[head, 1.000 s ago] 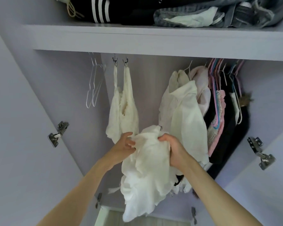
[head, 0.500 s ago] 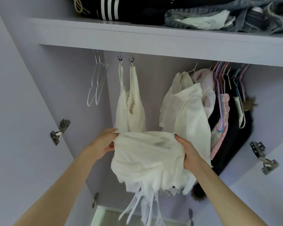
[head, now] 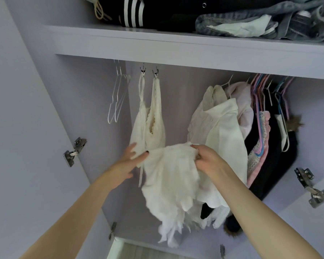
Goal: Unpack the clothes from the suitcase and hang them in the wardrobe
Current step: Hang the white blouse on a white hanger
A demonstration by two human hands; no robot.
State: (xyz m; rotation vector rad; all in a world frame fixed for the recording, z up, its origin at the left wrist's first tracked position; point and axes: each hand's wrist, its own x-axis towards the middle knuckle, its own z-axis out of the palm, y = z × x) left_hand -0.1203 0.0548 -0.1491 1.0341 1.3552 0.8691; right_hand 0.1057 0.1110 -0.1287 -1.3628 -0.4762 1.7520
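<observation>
Head view, inside the open wardrobe (head: 45, 128). You hold a white garment (head: 168, 176) up in front of the hanging space, below the shelf (head: 176, 43). Your right hand (head: 208, 163) is closed on the garment's upper right edge, fingers curled into the fabric. Your left hand (head: 127, 161) sits at the upper left edge: thumb pressed on the cloth, fingers spread and extended behind it, so a loose pinch rather than a full fist. The garment hangs bunched between both hands, lower hem ragged and trailing toward the wardrobe floor; a thin strap dangles just below the left hand.

Behind the garment, toward the left end of the hanging space: two empty white wire hangers (head: 118, 98), then a cream lace top (head: 153, 120) held by two metal clips (head: 149, 71). Your left fingers lie just against its lower edge. Toward the right end: a cream shirt (head: 223, 131) on a hanger, then pink and dark clothes (head: 266, 139) packed together on coloured hangers.

On the shelf: a black jacket with white stripes (head: 133, 14) at the left, denim items (head: 269, 25) at the right. Door hinges (head: 75, 150) show on both sides.
</observation>
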